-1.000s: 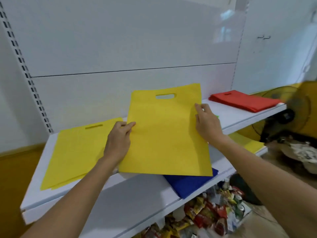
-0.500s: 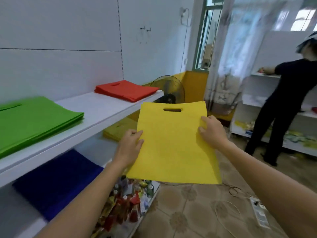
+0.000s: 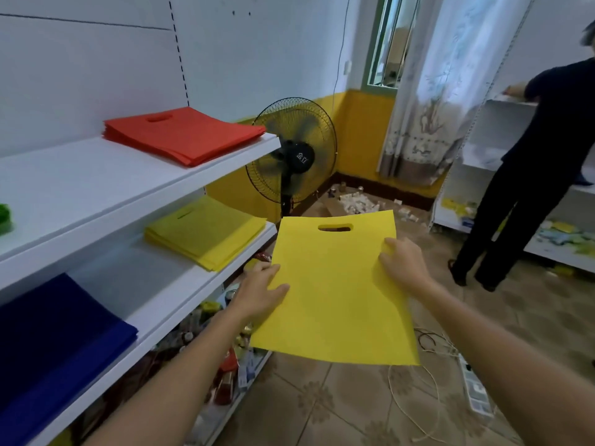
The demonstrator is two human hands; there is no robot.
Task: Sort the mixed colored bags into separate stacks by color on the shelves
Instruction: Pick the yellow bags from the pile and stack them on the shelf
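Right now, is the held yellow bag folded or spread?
Spread: the yellow bag shows one whole flat face, uncreased, held at each side edge by the left hand and right hand.

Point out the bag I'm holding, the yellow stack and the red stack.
held bag (image 3: pixel 335 294): head view, middle of its flat face, below the handle slot.
yellow stack (image 3: pixel 206 233): head view, middle of the top bag.
red stack (image 3: pixel 183 133): head view, middle of the top bag.

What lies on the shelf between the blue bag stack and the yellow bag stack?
Nothing. In the head view, the white shelf is bare between the blue bag stack and the yellow bag stack.
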